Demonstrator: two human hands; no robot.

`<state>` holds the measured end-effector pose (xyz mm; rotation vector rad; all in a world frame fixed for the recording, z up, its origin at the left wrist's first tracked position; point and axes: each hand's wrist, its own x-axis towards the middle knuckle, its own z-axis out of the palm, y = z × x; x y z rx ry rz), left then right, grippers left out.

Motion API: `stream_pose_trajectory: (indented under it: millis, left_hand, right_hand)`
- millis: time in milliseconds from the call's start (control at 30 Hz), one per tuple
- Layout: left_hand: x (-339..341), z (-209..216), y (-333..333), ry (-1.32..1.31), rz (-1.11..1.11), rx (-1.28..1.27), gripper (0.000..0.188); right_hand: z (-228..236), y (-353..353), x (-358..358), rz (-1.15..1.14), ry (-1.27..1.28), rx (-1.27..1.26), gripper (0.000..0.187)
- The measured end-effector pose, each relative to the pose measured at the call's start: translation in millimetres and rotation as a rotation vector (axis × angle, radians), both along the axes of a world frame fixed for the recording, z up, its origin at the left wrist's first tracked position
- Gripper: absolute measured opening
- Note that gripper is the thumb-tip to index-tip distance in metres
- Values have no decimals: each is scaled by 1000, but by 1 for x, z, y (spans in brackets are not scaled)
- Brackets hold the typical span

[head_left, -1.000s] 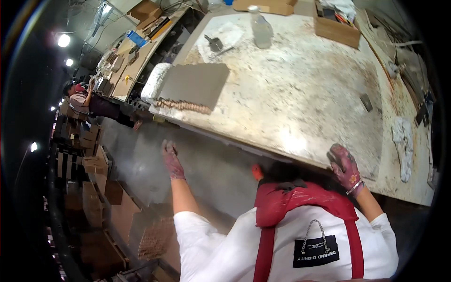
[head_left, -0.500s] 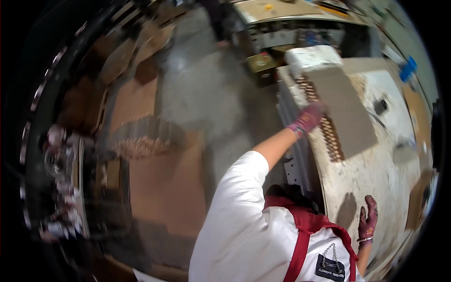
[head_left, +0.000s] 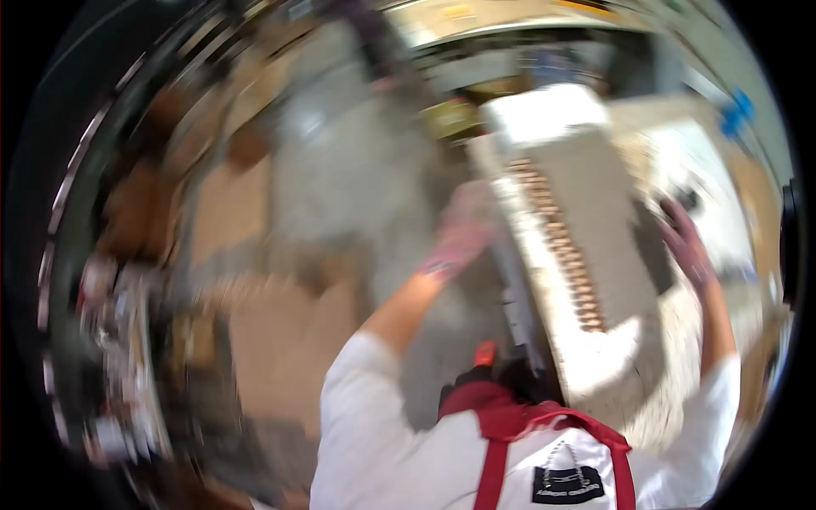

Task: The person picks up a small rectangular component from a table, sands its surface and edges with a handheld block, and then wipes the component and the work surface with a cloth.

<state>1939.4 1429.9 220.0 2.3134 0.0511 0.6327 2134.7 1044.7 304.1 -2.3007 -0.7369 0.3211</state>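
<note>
You're likely reaching: the grey sheets (head_left: 595, 212) lie between your spread, empty right hand (head_left: 687, 242) and left hand (head_left: 464, 225), grip too blurred to tell; holding likely needs both inward.

The camera sits on the left side of the person's head and looks down and out in front. Closest to it, at the bottom, are the white cloth shirt (head_left: 374, 442) and dark red apron straps (head_left: 493, 467). A bit farther out come the left hand (head_left: 466, 223) and the right hand (head_left: 687, 246). The pale, stained worktop (head_left: 586, 361) is on the right, and the grey floor (head_left: 340, 187) is near the middle. The very wide, round view bends straight lines, has black corners and looks blurry.
</note>
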Motion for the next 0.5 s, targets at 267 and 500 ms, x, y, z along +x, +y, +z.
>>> stream_pose_trajectory:
  millis: [267,500]
  left_hand:
    - [145,-66,4,-143,141,-323,47]
    - [137,-69,-31,-127,259,-482,48]
  right_hand:
    - [-32,106,131,-256,-57,-19,79]
    - [-65,163,160,-271,132,31,72]
